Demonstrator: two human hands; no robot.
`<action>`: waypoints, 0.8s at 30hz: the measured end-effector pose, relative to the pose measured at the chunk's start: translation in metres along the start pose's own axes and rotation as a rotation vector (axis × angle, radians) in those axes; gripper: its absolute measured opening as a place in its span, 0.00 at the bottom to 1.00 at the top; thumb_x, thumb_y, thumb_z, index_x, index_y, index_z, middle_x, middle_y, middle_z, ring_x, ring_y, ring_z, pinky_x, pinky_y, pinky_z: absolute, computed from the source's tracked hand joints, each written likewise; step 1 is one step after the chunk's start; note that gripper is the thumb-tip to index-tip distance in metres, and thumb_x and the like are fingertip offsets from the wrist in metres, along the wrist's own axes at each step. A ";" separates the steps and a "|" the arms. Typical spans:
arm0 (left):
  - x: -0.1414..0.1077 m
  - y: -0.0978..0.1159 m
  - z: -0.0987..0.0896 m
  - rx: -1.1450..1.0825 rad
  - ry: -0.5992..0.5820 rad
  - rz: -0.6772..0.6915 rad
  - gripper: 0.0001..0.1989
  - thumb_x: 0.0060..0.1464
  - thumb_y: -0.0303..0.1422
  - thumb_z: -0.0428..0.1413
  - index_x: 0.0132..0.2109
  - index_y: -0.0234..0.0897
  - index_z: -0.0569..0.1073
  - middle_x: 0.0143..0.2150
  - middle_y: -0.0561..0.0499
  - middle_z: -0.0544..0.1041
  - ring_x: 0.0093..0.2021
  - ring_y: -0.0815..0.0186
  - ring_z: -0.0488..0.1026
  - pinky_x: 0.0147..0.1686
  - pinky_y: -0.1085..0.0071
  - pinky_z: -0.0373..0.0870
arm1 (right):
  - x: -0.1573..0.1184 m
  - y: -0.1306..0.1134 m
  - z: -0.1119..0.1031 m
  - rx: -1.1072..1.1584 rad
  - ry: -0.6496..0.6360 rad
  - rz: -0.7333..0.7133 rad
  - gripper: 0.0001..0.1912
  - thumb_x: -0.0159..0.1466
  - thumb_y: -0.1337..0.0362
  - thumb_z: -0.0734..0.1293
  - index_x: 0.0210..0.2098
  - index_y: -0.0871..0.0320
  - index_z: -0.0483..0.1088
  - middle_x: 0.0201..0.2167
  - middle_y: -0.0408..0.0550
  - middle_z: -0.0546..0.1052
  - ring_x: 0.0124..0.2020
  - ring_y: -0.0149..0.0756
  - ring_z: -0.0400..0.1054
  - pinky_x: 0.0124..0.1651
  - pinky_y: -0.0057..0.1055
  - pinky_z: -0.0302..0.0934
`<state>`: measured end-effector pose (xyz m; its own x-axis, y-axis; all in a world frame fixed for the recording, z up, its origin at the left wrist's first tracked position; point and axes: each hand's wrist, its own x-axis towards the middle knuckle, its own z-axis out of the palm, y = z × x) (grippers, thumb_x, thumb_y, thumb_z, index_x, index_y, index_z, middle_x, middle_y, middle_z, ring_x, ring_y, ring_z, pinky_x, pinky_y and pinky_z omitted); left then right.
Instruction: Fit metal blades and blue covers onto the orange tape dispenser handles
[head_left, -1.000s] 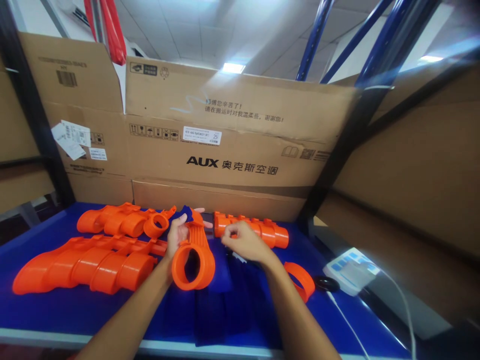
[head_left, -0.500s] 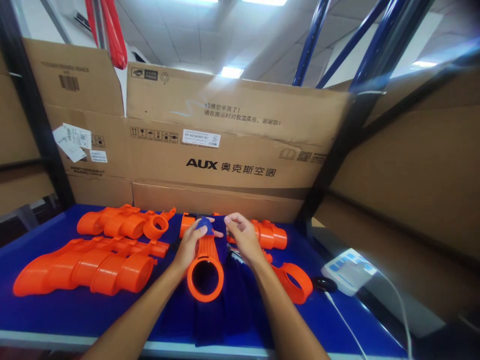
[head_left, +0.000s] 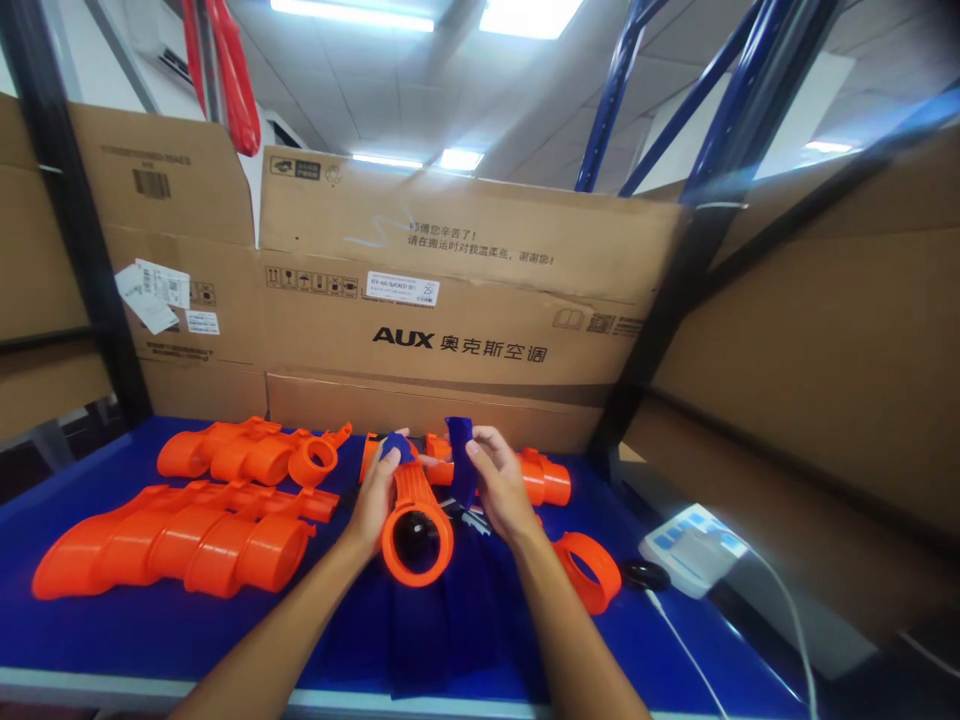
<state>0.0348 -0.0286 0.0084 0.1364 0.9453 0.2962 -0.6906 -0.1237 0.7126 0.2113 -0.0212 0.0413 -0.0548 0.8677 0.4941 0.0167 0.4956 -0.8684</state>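
My left hand (head_left: 377, 497) is closed around the ribbed arm of an orange plastic ring-ended part (head_left: 417, 577), its round opening facing me. A small blue piece of material (head_left: 397, 446) lies under my left thumb at the far end of that arm. My right hand (head_left: 501, 487), just to the right, pinches a blue strip (head_left: 460, 462) between thumb and fingers. The strip stands upright, apart from the orange part. Below it, on the table, lie silvery metal pieces (head_left: 475, 521), partly hidden.
Rows of nested orange parts (head_left: 176, 545) lie on the blue table (head_left: 247, 640) at left. More orange parts (head_left: 551, 480) stand behind my right hand; a loose orange ring (head_left: 589, 572), a black object (head_left: 646, 574) and a white device (head_left: 694, 550) with cable are at right. Cardboard (head_left: 465, 300) walls the back.
My right hand now holds up a blue strip, pulled clear of the orange part. The orange part in my left hand has shifted slightly, and the whole view has tilted up a little.
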 end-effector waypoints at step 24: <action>0.000 0.006 0.004 0.106 0.112 0.234 0.30 0.45 0.32 0.68 0.57 0.44 0.73 0.55 0.46 0.76 0.58 0.54 0.71 0.56 0.62 0.69 | -0.009 -0.003 0.003 -0.288 -0.152 -0.310 0.19 0.66 0.58 0.70 0.56 0.49 0.74 0.57 0.52 0.76 0.61 0.49 0.68 0.64 0.54 0.60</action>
<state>0.0334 -0.0305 0.0150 -0.1012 0.9141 0.3926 -0.6148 -0.3677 0.6977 0.2083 -0.0302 0.0394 -0.2466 0.6712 0.6991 0.2524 0.7409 -0.6224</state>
